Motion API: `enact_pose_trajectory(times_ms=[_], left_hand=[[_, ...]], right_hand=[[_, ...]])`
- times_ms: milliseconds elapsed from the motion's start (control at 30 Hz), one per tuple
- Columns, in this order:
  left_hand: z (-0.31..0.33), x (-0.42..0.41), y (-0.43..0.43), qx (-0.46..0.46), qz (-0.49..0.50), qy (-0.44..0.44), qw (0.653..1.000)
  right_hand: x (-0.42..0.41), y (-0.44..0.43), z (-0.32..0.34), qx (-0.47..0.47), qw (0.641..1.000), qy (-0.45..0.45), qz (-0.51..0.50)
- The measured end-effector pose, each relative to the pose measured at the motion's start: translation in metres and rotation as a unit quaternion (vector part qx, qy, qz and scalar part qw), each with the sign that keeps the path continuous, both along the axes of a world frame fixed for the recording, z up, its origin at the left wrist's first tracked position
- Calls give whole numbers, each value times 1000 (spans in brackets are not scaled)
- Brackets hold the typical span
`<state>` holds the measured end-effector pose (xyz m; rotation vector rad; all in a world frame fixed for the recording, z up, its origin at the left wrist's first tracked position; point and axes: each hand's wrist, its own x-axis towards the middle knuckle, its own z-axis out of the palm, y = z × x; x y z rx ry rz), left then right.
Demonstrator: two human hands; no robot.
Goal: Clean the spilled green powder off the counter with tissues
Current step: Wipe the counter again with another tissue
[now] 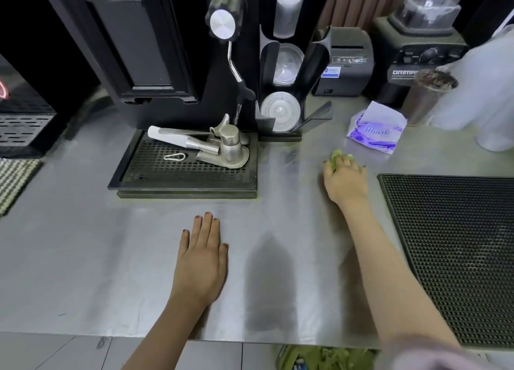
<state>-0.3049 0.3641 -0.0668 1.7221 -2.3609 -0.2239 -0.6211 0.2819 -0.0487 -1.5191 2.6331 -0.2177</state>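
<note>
My right hand [346,180] lies on the steel counter [83,258], its fingers curled over a green-stained tissue [337,157] that sticks out past the fingertips. My left hand [201,261] rests flat on the counter nearer to me, fingers straight, holding nothing. A purple and white tissue packet [377,130] lies just beyond my right hand. A faint green tinge shows on the counter near the drip tray's front edge [183,194]. Below the counter edge sits a bin with used green tissues [328,358].
A black drip tray with metal tools stands left of my right hand under a black machine [133,49]. A black rubber bar mat [456,253] covers the counter to the right. A lid dispenser [281,111], receipt printer [347,63], blender [420,52] and steel cup [428,97] line the back.
</note>
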Motion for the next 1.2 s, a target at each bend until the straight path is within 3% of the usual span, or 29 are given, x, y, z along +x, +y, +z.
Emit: enact_pose_trajectory(times_ms=[100,233,300,400,467,533,600,767,800,900,1033,1100,1200], left_hand=[[0,0,0,0,-3,-3,1000],[0,0,0,1,2,1,1000],[0,0,0,-2,4,-9,1000],[-1,0,-1,-4,2,-5,1000],[-1,0,0,0,1,3,1000],[-1,0,0,-5,1,3,1000],[0,1,0,-4,0,-1,1000],[-1,0,0,-9,2,-5,1000],[0,0,0,-11,2,-7,1000],[0,0,0,-13,-2,-2,1000],[2,-1,0,-12,-7,12,1000],[1,0,0,-9,-7,6,1000],[0,1,-1,-3,0,-19,1000]], right_hand=[[27,-16,-3,5,999,-42,-9],[114,54,-7,-43,971,-75,223],[120,75,3,-47,954,-72,289],[78,30,0,-51,978,9,202],[51,-13,-1,-35,995,-5,94],[45,-46,-5,-24,998,-37,48],[60,-58,-6,-32,994,-70,74],[115,10,2,-53,950,-52,304],[109,22,1,-58,950,-34,305],[67,7,0,-40,982,5,183],[52,-43,4,-11,995,-50,90],[74,-40,2,-23,989,-65,134],[106,8,-5,-42,957,-41,284]])
